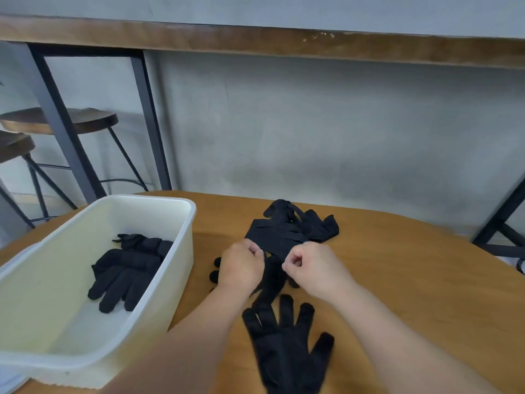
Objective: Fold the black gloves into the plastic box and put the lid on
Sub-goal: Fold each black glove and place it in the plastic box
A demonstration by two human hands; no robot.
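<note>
A cream plastic box [181, 251] stands open on the left of the wooden table, with folded black gloves [125, 271] lying inside. In the middle of the table my left hand [241, 268] and my right hand [315, 268] each pinch the near edge of a black glove [281, 237] that lies over a small heap of gloves. Another black glove [287, 345] lies flat between my forearms, fingers pointing away from me. Black fingertips [215, 270] stick out to the left of my left hand. No lid is plainly visible.
The round wooden table [412, 265] ends close behind the heap, before a grey wall. Two wooden stools [62, 120] and dark metal legs stand at the left. A dark metal frame [500, 223] shows at the right edge. Something pale [10, 379] peeks out under the box's near corner.
</note>
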